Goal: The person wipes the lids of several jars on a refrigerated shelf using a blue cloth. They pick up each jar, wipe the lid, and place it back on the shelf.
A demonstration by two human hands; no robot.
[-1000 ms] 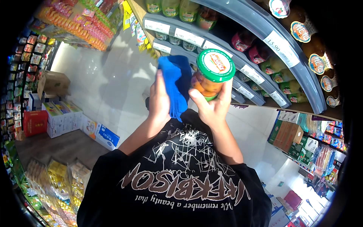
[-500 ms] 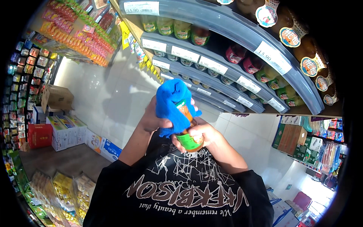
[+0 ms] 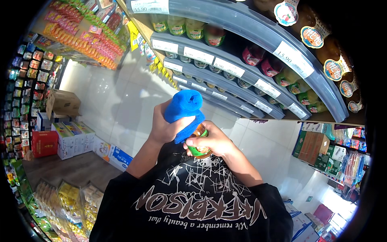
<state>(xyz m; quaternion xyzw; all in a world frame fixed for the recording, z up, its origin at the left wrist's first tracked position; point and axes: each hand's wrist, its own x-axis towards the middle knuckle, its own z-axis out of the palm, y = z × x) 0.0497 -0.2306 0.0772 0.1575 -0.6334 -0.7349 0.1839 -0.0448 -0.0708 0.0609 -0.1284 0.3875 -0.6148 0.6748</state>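
My left hand [image 3: 167, 126] is closed around a bunched, bright blue cloth [image 3: 183, 108]. A lower fold of the cloth lies against the upper left part of a small glass jar [image 3: 200, 150] with a green label and orange-brown contents. My right hand [image 3: 213, 139] grips this jar, thumb across its front and fingers behind it. Both hands are together in front of my chest, and the jar stands tilted. The cloth and my left hand hide the jar's top.
Curved store shelves [image 3: 238, 52] with grey price rails rise ahead and to the right, holding rows of jars [image 3: 195, 29]. Cardboard boxes [image 3: 72, 139] stand on the left. A rack of packaged snacks [image 3: 82, 34] is at the far left. Pale floor tiles [image 3: 121, 92] lie between.
My left hand has bunched the cloth tighter and shifted slightly left, so the cloth drapes less over the jar. My right hand keeps the jar, its fingers now covering more of it.
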